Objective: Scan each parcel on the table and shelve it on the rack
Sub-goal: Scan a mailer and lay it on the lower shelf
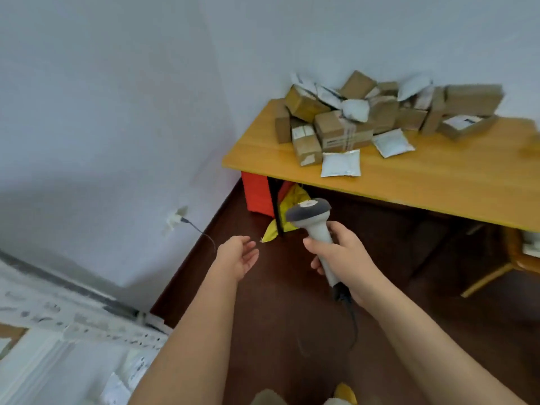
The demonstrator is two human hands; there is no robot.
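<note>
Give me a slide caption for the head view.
Right hand grips scanner, left hand open, facing piled parcels on table.

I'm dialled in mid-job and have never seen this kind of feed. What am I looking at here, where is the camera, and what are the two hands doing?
There is no machine here: a person works with bare hands, and the single wide-angle picture comes from a camera on their head, looking forward and down, so the arms reach in from the bottom edge.

The right hand grips a grey handheld barcode scanner by its handle, with its dark cable hanging below. The left hand is open, palm up, and holds nothing.

Ahead on the right stands a wooden table. On it lies a heap of parcels: brown cardboard boxes and white padded mailers, the nearest white mailer close to the front edge. At lower left, blurred, is part of a white metal rack.
</note>
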